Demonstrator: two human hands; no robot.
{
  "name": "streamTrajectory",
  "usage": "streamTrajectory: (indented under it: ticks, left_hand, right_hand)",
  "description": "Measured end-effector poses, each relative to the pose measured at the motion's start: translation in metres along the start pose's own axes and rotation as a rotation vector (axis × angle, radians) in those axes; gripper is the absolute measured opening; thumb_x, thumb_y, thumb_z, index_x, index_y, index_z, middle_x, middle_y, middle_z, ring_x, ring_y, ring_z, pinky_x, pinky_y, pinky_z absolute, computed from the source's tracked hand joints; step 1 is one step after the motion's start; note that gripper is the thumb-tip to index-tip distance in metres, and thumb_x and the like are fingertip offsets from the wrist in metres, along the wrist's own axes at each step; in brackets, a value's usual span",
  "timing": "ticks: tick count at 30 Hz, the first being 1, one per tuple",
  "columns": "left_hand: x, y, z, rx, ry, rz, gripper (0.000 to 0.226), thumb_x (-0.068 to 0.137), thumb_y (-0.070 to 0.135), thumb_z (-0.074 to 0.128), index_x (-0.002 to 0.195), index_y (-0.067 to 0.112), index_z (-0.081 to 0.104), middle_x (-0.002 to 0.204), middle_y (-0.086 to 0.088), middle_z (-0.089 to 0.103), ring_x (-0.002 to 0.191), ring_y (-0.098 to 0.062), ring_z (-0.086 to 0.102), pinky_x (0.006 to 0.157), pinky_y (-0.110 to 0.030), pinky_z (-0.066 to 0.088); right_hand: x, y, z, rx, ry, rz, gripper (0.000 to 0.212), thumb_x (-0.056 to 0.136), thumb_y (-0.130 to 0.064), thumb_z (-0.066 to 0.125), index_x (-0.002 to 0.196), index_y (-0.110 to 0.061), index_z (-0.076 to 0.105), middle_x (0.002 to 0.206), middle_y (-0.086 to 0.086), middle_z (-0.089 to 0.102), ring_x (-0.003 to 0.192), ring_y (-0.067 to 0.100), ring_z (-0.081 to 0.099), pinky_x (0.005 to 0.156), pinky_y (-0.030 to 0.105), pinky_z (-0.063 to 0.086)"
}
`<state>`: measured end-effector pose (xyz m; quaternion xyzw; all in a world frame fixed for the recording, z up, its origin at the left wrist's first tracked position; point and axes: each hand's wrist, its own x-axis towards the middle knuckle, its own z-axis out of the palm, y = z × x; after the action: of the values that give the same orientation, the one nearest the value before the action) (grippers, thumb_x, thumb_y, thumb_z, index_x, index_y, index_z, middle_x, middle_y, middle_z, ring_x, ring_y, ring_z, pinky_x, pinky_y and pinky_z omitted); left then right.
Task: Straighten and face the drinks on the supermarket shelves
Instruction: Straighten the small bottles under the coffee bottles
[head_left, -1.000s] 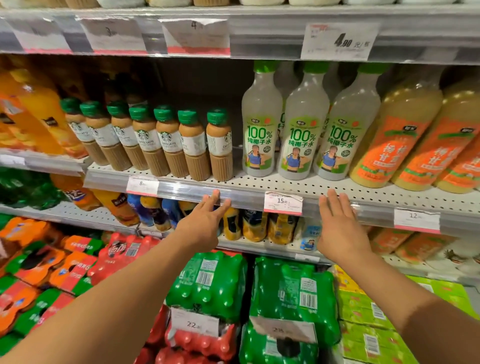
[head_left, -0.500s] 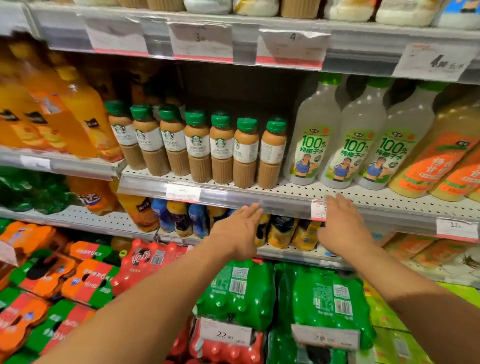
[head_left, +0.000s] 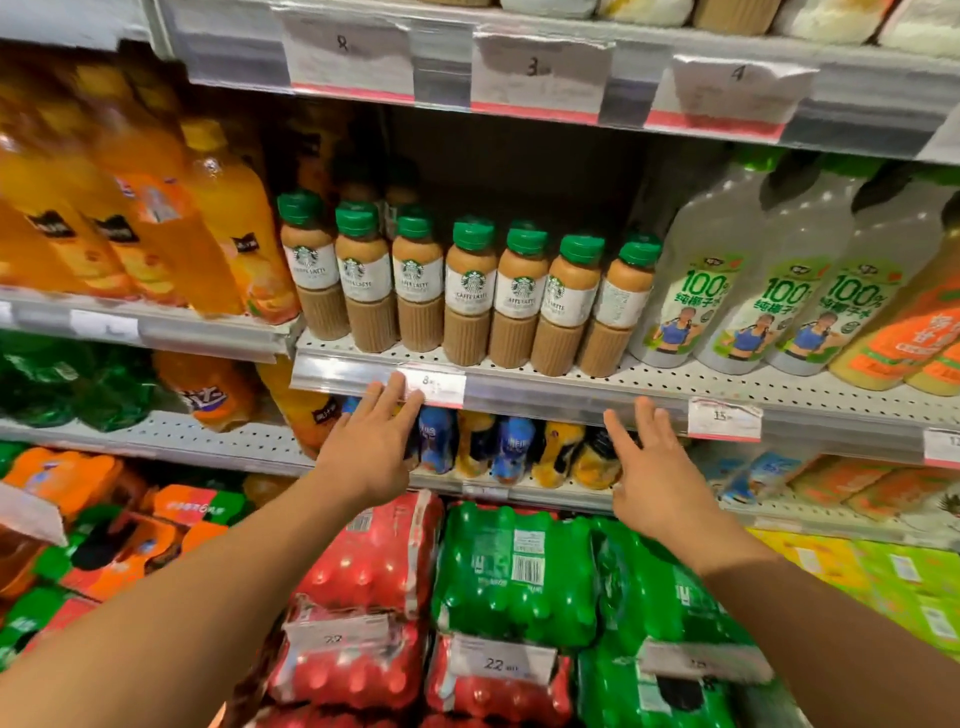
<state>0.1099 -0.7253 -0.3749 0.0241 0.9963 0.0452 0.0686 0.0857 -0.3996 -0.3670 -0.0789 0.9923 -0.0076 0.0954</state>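
Now left hand (head_left: 371, 452) and right hand (head_left: 657, 475) are both reaching open-fingered, holding nothing, below seven front-row latte bottles (head_left: 467, 301); three coconut water bottles (head_left: 769, 301) are standing beside.

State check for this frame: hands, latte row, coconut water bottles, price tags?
left hand: open, empty, fingertips at the shelf rail
right hand: open, empty, below the rail
latte bottles: upright, capped; rightmost label turned away
coconut water bottles: capped, labels forward
price tag: in rail
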Motion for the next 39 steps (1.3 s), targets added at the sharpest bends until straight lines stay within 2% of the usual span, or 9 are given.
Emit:
streamTrajectory:
  ticks: [4, 7, 9, 13, 16, 19, 25, 34, 39]
  left_hand:
    - [-0.017, 0.014, 0.017, -0.033, 0.159, 0.040, 0.087, 0.073, 0.016, 0.058, 0.151, 0.007, 0.020, 0.159, -0.020, 0.008, 0.145, -0.039, 0.011, 0.110, -0.052, 0.032]
    - [-0.036, 0.024, 0.059, -0.138, 0.175, 0.126, 0.074, 0.071, 0.008, 0.058, 0.143, 0.003, 0.040, 0.144, -0.022, 0.039, 0.129, -0.040, 0.042, 0.097, -0.048, 0.045]
    - [-0.034, 0.026, 0.085, -0.291, 0.114, 0.008, 0.071, 0.079, 0.013, 0.059, 0.146, 0.010, 0.035, 0.143, -0.013, 0.038, 0.126, -0.032, 0.043, 0.100, -0.040, 0.044]
    - [0.005, 0.015, 0.102, -0.519, 0.092, -0.195, 0.072, 0.084, 0.015, 0.064, 0.146, 0.006, 0.028, 0.147, -0.014, 0.028, 0.133, -0.032, 0.035, 0.110, -0.038, 0.030]
    - [0.039, -0.001, 0.100, -0.510, 0.160, -0.199, 0.079, 0.081, 0.013, 0.067, 0.147, 0.004, 0.024, 0.150, -0.020, 0.020, 0.137, -0.038, 0.029, 0.111, -0.037, 0.027]
    - [0.061, -0.018, 0.100, -0.427, 0.185, -0.192, 0.087, 0.080, 0.020, 0.068, 0.151, 0.015, 0.017, 0.156, -0.018, 0.009, 0.134, -0.041, 0.035, 0.102, -0.043, 0.038]
    - [0.081, -0.046, 0.098, -0.242, 0.149, -0.160, 0.069, 0.080, 0.021, 0.065, 0.142, 0.012, 0.034, 0.148, -0.021, 0.028, 0.112, -0.046, 0.052, 0.083, -0.047, 0.049]
    - [0.080, -0.054, 0.092, -0.247, 0.154, -0.087, 0.071, 0.084, 0.021, 0.063, 0.146, 0.012, 0.030, 0.148, -0.021, 0.031, 0.116, -0.042, 0.051, 0.085, -0.044, 0.048]
    - [0.071, -0.048, 0.090, -0.226, 0.274, -0.076, 0.050, 0.088, 0.022, 0.062, 0.131, 0.006, 0.041, 0.135, -0.023, 0.040, 0.103, -0.041, 0.055, 0.075, -0.043, 0.048]
  right_hand:
    - [-0.006, -0.004, 0.008, 0.091, 0.060, -0.029, 0.092, 0.087, -0.022, 0.057, 0.154, -0.026, -0.005, 0.158, 0.009, -0.027, 0.145, 0.029, -0.020, 0.119, 0.042, 0.018]
    - [-0.018, -0.004, 0.035, 0.201, 0.177, -0.212, 0.068, 0.082, -0.012, 0.057, 0.147, -0.015, 0.035, 0.161, 0.010, 0.009, 0.148, 0.030, 0.005, 0.119, 0.044, 0.015]
    - [-0.024, -0.011, 0.060, 0.223, 0.131, -0.353, 0.058, 0.080, -0.010, 0.056, 0.138, -0.013, 0.048, 0.155, 0.007, 0.028, 0.143, 0.029, 0.023, 0.116, 0.041, 0.018]
    - [0.004, -0.035, 0.088, 0.484, -0.031, -0.296, 0.057, 0.091, -0.014, 0.054, 0.145, -0.011, 0.037, 0.154, 0.003, 0.027, 0.138, 0.017, 0.031, 0.111, 0.017, 0.016]
    - [0.042, -0.055, 0.095, 0.619, -0.081, -0.169, 0.063, 0.090, -0.015, 0.058, 0.147, -0.010, 0.032, 0.150, 0.008, 0.029, 0.123, 0.024, 0.048, 0.107, 0.028, 0.035]
    - [0.082, -0.070, 0.096, 0.670, -0.097, -0.042, 0.073, 0.085, -0.013, 0.062, 0.149, -0.009, 0.027, 0.141, 0.017, 0.038, 0.119, 0.035, 0.050, 0.100, 0.036, 0.042]
    - [0.125, -0.082, 0.104, 0.470, -0.002, 0.131, 0.032, 0.089, -0.023, 0.057, 0.114, -0.003, 0.055, 0.116, 0.024, 0.059, 0.107, 0.037, 0.057, 0.078, 0.034, 0.042]
    - [0.133, -0.089, 0.095, 0.570, 0.117, 0.188, 0.045, 0.088, -0.041, 0.063, 0.121, -0.012, 0.051, 0.113, 0.018, 0.059, 0.101, 0.036, 0.057, 0.074, 0.032, 0.039]
    - [0.121, -0.087, 0.101, 0.738, 0.137, 0.202, 0.028, 0.082, -0.040, 0.070, 0.070, -0.019, 0.056, 0.061, 0.003, 0.059, 0.060, 0.027, 0.060, 0.060, 0.037, 0.053]
